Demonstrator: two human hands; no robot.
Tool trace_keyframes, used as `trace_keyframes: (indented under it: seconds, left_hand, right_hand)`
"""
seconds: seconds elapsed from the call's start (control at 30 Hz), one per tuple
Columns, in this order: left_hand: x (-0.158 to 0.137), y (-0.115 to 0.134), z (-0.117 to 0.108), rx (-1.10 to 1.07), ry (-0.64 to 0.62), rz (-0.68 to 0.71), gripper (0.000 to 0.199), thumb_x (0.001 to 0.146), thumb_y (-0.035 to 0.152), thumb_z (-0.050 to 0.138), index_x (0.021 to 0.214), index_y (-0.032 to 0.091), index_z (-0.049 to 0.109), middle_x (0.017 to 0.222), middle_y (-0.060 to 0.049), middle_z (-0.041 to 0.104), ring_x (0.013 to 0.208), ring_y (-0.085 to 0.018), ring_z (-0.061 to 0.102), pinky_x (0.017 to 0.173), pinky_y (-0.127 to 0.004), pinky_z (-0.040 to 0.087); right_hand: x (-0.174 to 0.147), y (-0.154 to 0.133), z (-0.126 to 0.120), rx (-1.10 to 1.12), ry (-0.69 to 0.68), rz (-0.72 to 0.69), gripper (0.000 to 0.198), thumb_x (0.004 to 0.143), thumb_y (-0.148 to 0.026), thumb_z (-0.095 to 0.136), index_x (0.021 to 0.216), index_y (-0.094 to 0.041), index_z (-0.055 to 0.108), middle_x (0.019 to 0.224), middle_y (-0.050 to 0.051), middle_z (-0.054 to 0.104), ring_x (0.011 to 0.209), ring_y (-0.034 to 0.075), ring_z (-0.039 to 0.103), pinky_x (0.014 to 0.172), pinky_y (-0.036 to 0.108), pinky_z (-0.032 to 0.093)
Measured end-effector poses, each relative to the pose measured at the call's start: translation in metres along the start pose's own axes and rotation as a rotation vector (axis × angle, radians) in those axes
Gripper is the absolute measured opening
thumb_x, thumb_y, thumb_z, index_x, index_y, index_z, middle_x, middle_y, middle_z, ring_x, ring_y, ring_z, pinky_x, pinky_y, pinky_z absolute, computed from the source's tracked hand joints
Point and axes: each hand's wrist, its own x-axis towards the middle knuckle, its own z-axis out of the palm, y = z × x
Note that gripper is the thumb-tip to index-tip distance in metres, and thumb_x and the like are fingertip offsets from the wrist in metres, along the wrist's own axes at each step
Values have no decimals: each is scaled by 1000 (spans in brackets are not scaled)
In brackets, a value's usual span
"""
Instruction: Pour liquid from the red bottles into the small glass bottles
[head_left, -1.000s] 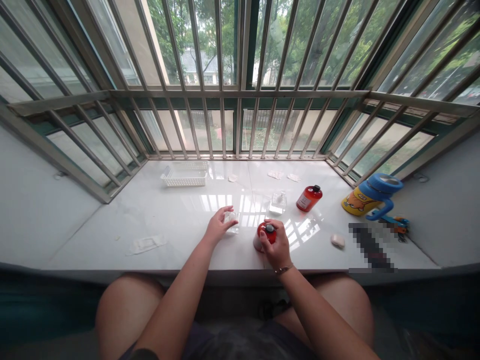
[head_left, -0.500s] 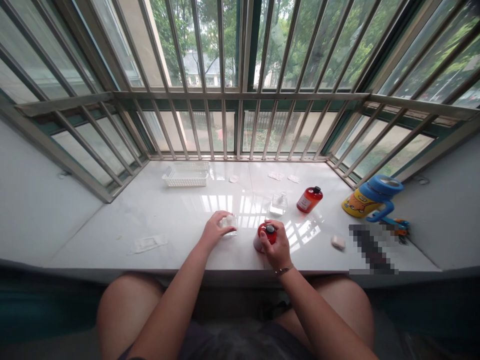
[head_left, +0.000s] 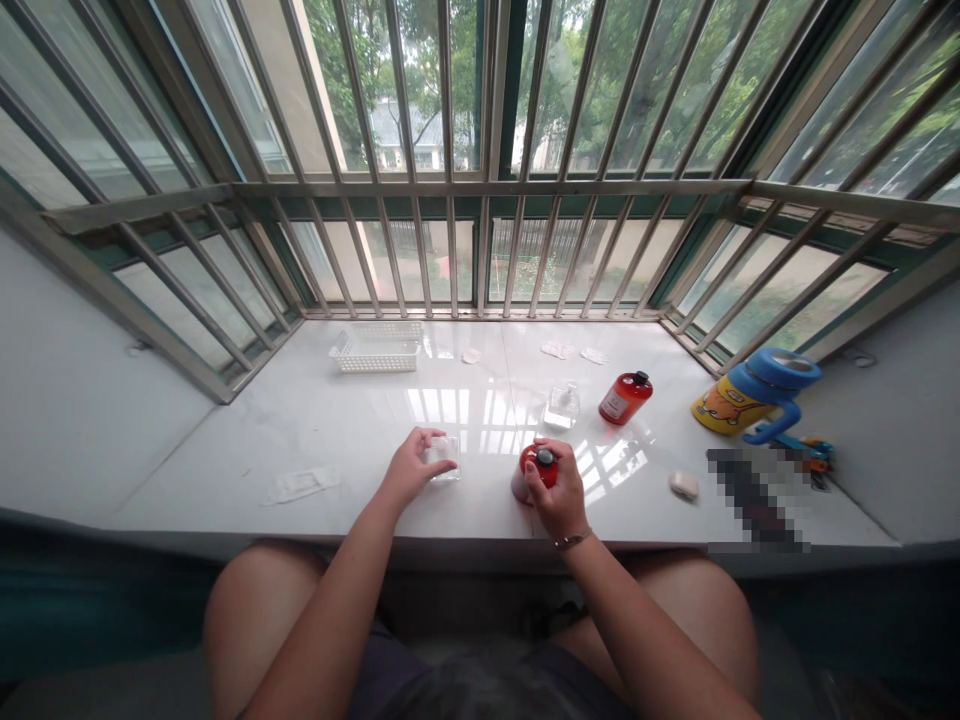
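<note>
My left hand [head_left: 418, 464] grips a small clear glass bottle [head_left: 448, 462] from its left side, thumb near and fingers at the back. The bottle is partly hidden by the fingers. To the right, my right hand [head_left: 558, 486] is wrapped around a red bottle [head_left: 527, 462] with a black cap [head_left: 544, 457]. That bottle is close to the counter's front edge. Beyond them stands another clear glass bottle [head_left: 561, 408], with a second red bottle [head_left: 625, 398], labelled and black-capped, to its right.
A white perforated basket [head_left: 376, 350] is at the back left of the white counter [head_left: 187, 470]. Crumpled white pieces [head_left: 555, 350] lie near the barred window, and a flat white strip [head_left: 301, 485] at left. On the right are a blue-yellow flask [head_left: 754, 395] and a pale, rounded object [head_left: 683, 487].
My left hand has moved left and slightly nearer with the clear glass bottle, away from the red one. My right hand keeps its hold on the red bottle. The view has shifted slightly.
</note>
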Motion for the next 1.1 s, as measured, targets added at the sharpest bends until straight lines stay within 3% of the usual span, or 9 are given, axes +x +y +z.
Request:
trace_keyframes:
  seconds: [0.2,0.33,0.47,0.57,0.7,0.8,0.93,1.1]
  left_hand:
    - [-5,0,-5,8,-22,16,55,74,46,93,119,25,70,141,-11,70,137,-31,63,123,-49,40]
    - [-5,-1,-3,-53,-5,-3,54,70,46,95,109,23,65,141,-13,70,136,-32,64,119,-50,45]
    - [-8,0,-4,30,-5,8,67,76,46,93,132,26,62,145,-12,68,141,-31,61,126,-53,38]
    - [-12,0,-8,135,-35,77,64,84,48,87,141,30,64,155,-11,61,149,-30,55,129,-51,36]
    - [-16,-2,-16,158,-51,188,41,96,49,74,133,31,73,158,-10,59,150,-30,54,128,-51,40]
    - [-14,-3,-18,131,2,209,32,95,49,74,119,28,78,151,-12,63,146,-30,58,126,-53,44]
    - [-11,4,-15,63,81,193,31,90,51,80,108,25,78,145,-13,65,143,-31,59,125,-55,44]
    - [-12,23,-10,-37,184,208,32,93,51,77,110,25,74,147,-13,61,145,-30,58,122,-54,48]
  right_hand:
    - [1,-1,0,0,11,-10,30,100,-38,66,127,-28,58,124,9,65,115,30,65,101,53,55]
    - [1,-1,1,7,24,-11,30,99,-37,67,127,-28,58,123,9,65,115,30,65,101,53,54]
    - [0,-2,4,12,57,-11,31,99,-36,68,127,-28,58,124,9,65,116,30,65,103,53,54]
    - [-2,-3,8,6,97,-5,32,98,-36,69,127,-28,58,124,9,65,116,31,65,102,53,54]
    - [-2,-4,12,-1,141,0,31,99,-35,69,127,-28,59,124,9,65,115,31,66,101,53,55]
    - [-3,-3,13,0,145,-2,32,99,-36,69,128,-28,58,124,10,65,116,31,65,102,54,55]
    - [-3,-1,12,1,135,4,32,99,-37,69,127,-28,58,124,10,65,116,31,65,102,54,55]
    - [-4,0,11,1,128,7,32,99,-38,69,128,-28,58,124,10,65,116,31,65,101,54,55]
